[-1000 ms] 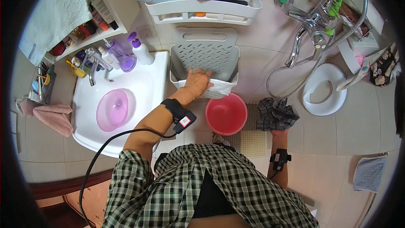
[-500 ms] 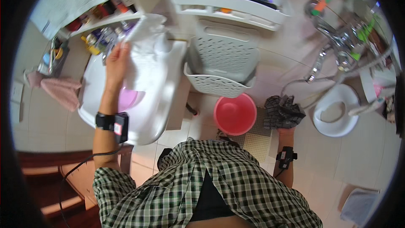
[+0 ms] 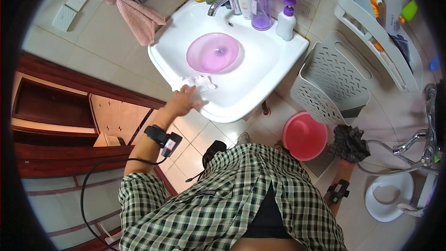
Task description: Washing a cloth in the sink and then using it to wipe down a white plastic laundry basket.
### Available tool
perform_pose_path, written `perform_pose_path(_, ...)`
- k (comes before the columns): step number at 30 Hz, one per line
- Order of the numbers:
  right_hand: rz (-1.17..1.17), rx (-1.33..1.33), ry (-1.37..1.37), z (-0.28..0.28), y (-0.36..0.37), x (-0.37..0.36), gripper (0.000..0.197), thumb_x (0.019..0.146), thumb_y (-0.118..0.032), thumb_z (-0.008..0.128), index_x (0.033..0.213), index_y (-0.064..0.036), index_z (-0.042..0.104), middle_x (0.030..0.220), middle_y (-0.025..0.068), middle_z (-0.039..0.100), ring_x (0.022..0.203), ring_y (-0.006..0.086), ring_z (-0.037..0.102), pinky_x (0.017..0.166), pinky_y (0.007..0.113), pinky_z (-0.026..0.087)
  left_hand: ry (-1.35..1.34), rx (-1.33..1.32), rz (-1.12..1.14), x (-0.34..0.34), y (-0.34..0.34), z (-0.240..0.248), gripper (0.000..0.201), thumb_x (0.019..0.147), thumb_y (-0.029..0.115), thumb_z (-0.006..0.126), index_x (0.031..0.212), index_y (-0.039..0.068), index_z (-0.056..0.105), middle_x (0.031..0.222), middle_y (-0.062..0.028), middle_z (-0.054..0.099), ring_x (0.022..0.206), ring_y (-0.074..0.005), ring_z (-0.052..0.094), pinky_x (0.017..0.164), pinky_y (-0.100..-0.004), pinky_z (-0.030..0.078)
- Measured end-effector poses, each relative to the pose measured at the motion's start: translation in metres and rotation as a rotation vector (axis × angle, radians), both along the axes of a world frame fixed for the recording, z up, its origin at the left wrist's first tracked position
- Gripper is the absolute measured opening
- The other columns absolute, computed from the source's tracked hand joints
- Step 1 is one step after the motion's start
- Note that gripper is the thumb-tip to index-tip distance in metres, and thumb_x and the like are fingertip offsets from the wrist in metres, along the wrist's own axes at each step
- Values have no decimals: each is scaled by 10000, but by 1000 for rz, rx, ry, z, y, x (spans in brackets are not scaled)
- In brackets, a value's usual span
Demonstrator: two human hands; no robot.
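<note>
My left hand (image 3: 182,102) reaches over the front rim of the white washbasin (image 3: 251,83). Its fingers are apart, with the tips at the edge of a crumpled white cloth (image 3: 200,83) lying on the rim. Beyond the cloth, a translucent pink bowl (image 3: 197,56) sits inside the washbasin under the chrome faucet (image 3: 228,1). Low on my right side, my right hand (image 3: 346,163) is closed on a bunched dark grey checked cloth (image 3: 348,144), which hides most of the fingers. That cloth hangs beside a pink-red bucket (image 3: 304,137).
A grey perforated laundry basket (image 3: 325,76) stands right of the washbasin, above the bucket. Pump bottles (image 3: 286,21) line the washbasin's back edge. A white ring-shaped seat (image 3: 390,195) and a shower hose (image 3: 383,146) are at right. A pink towel (image 3: 137,21) hangs at left.
My view has swung left toward the washbasin. My left hand has moved from near the faucet back to the front rim, at the white cloth. My right hand still holds the dark checked cloth.
</note>
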State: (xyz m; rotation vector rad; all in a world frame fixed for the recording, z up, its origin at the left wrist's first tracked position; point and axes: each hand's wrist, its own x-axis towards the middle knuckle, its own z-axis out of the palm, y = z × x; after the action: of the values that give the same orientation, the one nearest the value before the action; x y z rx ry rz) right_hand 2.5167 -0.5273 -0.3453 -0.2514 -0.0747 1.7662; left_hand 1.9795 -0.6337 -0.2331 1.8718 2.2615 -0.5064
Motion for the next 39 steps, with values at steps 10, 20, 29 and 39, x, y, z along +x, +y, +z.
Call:
perform_pose_path(10,-84,135,345,-26,11,0,421,834,-312,336,1177,-67,357,1185,101,394,1095,261,356,962,395,228,-611,300,-153,101,121,36,505,756,323,547,1127,5,419,1089,-219,460,1004,-331,449,843,-353,363)
perform_pose_path(20,-320,20,-54,-6,-28,33,435,833,-342,326,1169,-70,369,1172,134,409,1056,300,398,899,428,324,-877,30,215,240,295,-18,484,717,363,568,852,-100,540,781,-174,564,659,-249,555,506,-337,449)
perform_pose_path(29,-543,-111,-40,-10,-81,49,441,834,-356,317,1167,-72,375,1165,137,416,1045,307,409,892,432,332,-594,406,-42,232,343,-52,246,678,185,507,777,-23,595,795,-214,576,787,-340,556,689,-355,437)
perform_pose_path(39,-397,-29,-42,3,-73,36,441,812,-409,339,1088,-83,447,1071,126,483,974,289,454,847,435,361,-675,500,-125,218,291,2,234,719,192,476,829,11,575,797,-213,562,765,-366,536,686,-386,422)
